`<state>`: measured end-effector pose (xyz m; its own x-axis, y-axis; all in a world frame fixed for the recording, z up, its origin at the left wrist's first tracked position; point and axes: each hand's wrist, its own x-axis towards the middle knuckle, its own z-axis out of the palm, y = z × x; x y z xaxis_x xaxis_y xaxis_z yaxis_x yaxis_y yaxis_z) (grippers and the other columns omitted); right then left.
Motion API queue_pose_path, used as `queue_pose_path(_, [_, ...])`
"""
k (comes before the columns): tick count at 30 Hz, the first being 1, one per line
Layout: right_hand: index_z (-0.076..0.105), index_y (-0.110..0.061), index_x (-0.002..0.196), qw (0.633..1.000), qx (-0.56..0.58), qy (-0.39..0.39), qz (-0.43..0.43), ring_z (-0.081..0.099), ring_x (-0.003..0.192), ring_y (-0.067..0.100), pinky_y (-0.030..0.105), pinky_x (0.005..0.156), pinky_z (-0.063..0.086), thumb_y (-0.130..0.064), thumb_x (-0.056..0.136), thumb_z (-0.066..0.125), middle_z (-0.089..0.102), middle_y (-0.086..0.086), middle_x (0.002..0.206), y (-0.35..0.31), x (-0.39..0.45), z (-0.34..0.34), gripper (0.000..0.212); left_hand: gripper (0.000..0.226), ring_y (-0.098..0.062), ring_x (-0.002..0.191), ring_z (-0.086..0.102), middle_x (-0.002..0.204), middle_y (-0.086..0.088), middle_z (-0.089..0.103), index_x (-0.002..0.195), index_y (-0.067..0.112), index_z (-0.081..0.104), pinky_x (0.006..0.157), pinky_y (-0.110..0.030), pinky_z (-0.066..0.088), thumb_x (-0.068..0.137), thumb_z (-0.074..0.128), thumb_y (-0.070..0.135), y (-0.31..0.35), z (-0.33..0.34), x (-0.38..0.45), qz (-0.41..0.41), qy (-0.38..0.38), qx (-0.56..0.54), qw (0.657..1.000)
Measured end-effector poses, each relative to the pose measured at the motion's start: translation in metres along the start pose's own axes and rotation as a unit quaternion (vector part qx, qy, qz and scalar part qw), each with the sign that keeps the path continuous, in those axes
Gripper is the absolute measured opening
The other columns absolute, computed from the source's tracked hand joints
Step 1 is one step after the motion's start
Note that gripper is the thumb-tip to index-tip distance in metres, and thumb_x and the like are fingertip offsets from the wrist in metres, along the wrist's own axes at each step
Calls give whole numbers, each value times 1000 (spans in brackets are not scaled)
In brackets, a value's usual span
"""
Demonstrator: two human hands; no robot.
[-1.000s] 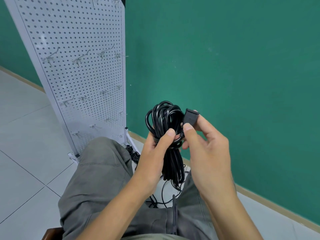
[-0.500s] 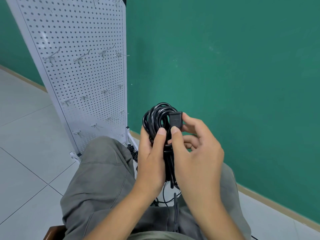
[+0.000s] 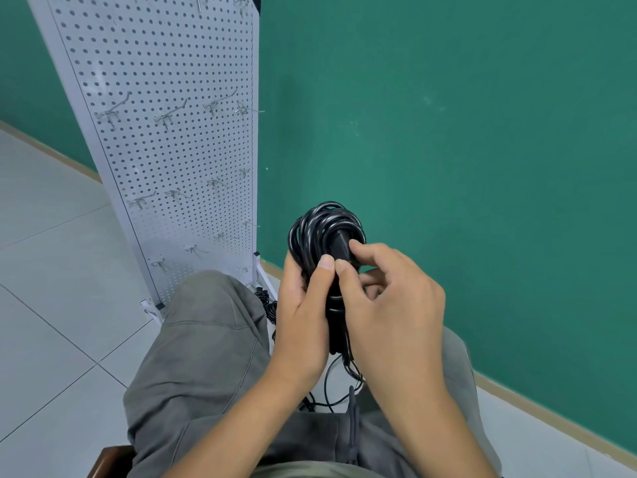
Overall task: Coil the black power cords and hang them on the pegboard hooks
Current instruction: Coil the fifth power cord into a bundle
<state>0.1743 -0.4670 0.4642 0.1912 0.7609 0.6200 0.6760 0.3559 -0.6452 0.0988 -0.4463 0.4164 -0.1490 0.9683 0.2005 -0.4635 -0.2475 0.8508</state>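
Two hands on one bundle: the glossy black rubber-jacketed power cord coil [image 3: 324, 229] sits centre frame, over the lap. Left hand [image 3: 303, 312] grips the bunched waist of the coil, fingers wrapped round, thumb pressing the front. Right hand [image 3: 389, 305] pinches the moulded black plastic plug end [image 3: 341, 243] between thumb and forefinger and pokes it into the loop at the coil's 12 o'clock.

Step in hand, by my read: locking off the coil by tucking the plug through. Hanging not yet done.

Next move calls for pulling the tail snug so the wraps don't spring, keeping the top loop open, then reaching to 10 o'clock for a hook.

White perforated sheet-metal pegboard [image 3: 165, 139] stands at 10–11 o'clock, tilted in view, carrying rows of thin bright wire hooks [image 3: 169, 117], all bare. Loose black cord [image 3: 331, 391] trails at 6 o'clock between the knees; more black cord [image 3: 265, 298] lies on the floor by the board's foot. Cord looks stiff and springy, smooth sheen.
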Motion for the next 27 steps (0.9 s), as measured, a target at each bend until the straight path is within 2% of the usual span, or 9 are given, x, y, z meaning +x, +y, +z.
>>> queue_pose_path(4, [76,-11,113,998,-25,-30,-47,57,81,8,6,74,43,-6,90,74,69,-4,91,8,2,-3,24,22,-13,101,71,108,-1,75,124,12,61,83,-23,55,105,48,15,4,-3,2,-18,-19,-18,1000])
queue_pose_path(6, [76,-10,115,996,-38,-47,-63,56,81,8,8,73,42,-6,90,73,69,-3,91,10,4,-5,25,25,-15,111,69,115,-3,74,127,12,61,90,-25,54,105,51,19,4,-5,4,-20,-29,-17,999])
queue_pose_path(9, [78,-11,108,993,-40,-83,-72,55,76,11,19,68,44,-7,92,71,66,-4,87,13,9,-12,18,31,-21,125,64,127,-6,71,130,17,62,104,-35,49,102,55,27,2,-10,6,-38,-57,-21,997])
queue_pose_path(12, [79,-16,108,988,-23,-136,-62,58,74,12,27,66,45,-7,93,71,66,-5,87,17,15,-20,19,33,-19,127,63,128,-6,71,130,14,62,102,-29,50,99,55,23,4,-14,9,-43,-97,-23,994])
queue_pose_path(15, [80,-16,108,988,-37,-138,-59,60,74,12,31,67,47,-5,92,71,66,-4,86,19,18,-23,21,33,-18,123,65,126,-6,72,127,14,63,96,-27,53,96,58,21,7,-16,12,-65,-131,-34,989])
queue_pose_path(19, [79,-14,95,985,-91,-134,-53,60,74,18,34,67,48,-5,93,68,63,0,81,14,19,-21,15,34,-17,124,64,128,-2,71,129,20,62,98,-30,53,96,59,24,7,-15,10,-70,-148,-18,986])
queue_pose_path(22, [74,-10,83,977,-154,-145,-23,60,74,27,40,69,49,-6,93,64,63,4,78,12,23,-19,15,32,-15,128,61,130,2,70,132,22,60,106,-30,49,100,59,26,9,-13,9,-48,-165,15,985])
queue_pose_path(24, [75,-10,83,981,-130,-140,23,62,74,25,36,71,49,-8,91,68,68,4,76,11,26,-21,11,32,-10,126,62,127,5,71,131,21,60,103,-25,48,99,57,24,11,-11,9,-31,-163,34,986])
queue_pose_path(27, [81,-20,87,989,6,-90,116,67,73,2,12,69,49,-16,85,81,75,-13,77,6,28,-21,4,34,-11,123,64,126,3,71,131,21,60,97,-23,51,98,56,26,13,-13,13,-33,-152,37,987])
